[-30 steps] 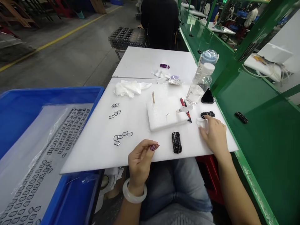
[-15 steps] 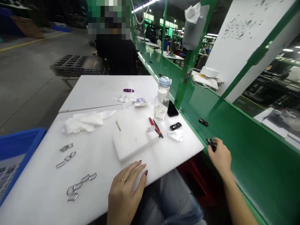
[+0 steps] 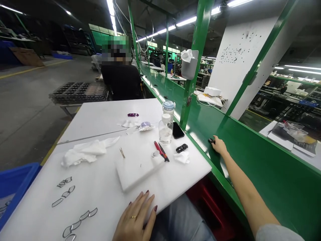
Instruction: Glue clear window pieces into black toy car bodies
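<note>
My left hand (image 3: pixel 135 217) lies palm down at the near edge of the white table (image 3: pixel 105 190), holding nothing, its fingers stretched out. At the right, my right hand (image 3: pixel 219 146) reaches onto the green conveyor channel (image 3: pixel 248 160). Its thumb and fingers close around a small glossy black piece (image 3: pixel 211 141), which is partly hidden and looks like a toy car body. A similar black piece (image 3: pixel 182 148) rests on the table beside a crumpled tissue (image 3: pixel 182 157). In front of my left hand is a white foam block (image 3: pixel 132 174), with red-handled pliers (image 3: pixel 161 151) at its right side.
Thin curved trim pieces (image 3: pixel 80 221) lie at the left, near a blue bin (image 3: pixel 22 190). Beyond the block stand a clear jar (image 3: pixel 166 130), a lidded bottle (image 3: pixel 169 108) and a phone (image 3: pixel 178 130). A purple piece (image 3: pixel 132 114) lies farther back. A person (image 3: pixel 121 80) sits ahead.
The view has tilted up. My right hand has moved farther along the green channel, from the nearer black piece to where the farther one lay. My left hand stays on the table.
</note>
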Motion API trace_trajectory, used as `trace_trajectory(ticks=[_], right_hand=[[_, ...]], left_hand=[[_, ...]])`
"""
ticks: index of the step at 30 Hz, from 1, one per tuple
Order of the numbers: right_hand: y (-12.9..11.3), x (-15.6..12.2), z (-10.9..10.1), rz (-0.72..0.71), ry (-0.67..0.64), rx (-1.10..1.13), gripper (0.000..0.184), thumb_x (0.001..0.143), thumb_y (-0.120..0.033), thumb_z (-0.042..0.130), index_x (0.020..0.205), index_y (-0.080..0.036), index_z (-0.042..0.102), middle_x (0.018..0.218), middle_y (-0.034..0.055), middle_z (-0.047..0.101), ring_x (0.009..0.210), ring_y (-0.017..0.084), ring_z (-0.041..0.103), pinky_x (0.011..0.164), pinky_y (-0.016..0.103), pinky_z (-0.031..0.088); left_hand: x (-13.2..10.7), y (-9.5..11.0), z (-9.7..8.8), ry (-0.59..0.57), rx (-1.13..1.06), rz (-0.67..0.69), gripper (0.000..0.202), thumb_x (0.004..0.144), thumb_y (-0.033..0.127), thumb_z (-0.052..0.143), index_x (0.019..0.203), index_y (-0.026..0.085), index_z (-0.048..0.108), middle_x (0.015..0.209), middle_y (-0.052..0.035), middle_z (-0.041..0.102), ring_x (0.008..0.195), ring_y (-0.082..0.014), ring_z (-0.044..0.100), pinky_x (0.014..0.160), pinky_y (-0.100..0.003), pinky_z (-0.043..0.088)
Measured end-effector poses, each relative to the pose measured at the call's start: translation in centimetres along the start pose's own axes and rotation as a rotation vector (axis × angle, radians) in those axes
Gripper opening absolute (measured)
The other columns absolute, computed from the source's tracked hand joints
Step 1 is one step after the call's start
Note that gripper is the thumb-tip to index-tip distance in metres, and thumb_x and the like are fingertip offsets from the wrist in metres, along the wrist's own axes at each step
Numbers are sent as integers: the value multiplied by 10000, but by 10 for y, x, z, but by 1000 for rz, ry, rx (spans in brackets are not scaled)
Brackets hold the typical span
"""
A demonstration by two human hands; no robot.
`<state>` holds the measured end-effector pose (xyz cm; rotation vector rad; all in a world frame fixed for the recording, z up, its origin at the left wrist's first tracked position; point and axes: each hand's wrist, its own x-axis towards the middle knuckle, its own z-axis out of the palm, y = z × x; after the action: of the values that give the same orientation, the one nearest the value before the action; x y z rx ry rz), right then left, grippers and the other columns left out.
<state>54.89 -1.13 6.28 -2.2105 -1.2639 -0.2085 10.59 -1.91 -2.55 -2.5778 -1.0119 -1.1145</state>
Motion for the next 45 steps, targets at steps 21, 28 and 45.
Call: trace_trajectory(ticks=[21,28,45], right_hand=[[-208,-103,36,-343,-425,407,281,843,-364,635,1064,-191,619,936,74,702,832,237,666,741,352,512],[-225,-68,49,-453,-711,745,251,963,-412,440,971,-219,602,881,49,675,892,223,640,827,381,489],[-214,-141,30,43,-979,2087,675,769,-814,301,484,-203,291,428,-48,161,432,107,181,471,298,191]], left_hand=[[11,10,5,-169,41,-329,733,661,386,752,1321,201,492,1255,-105,645,1055,-280,645,816,-380,511],[27,25,5,-177,-69,-488,596,620,287,776,1197,260,631,1167,-71,676,1026,-296,615,837,-438,463],[43,32,-17,-188,-356,-619,480,523,207,671,999,248,709,1034,-22,713,938,-282,622,876,-486,407]])
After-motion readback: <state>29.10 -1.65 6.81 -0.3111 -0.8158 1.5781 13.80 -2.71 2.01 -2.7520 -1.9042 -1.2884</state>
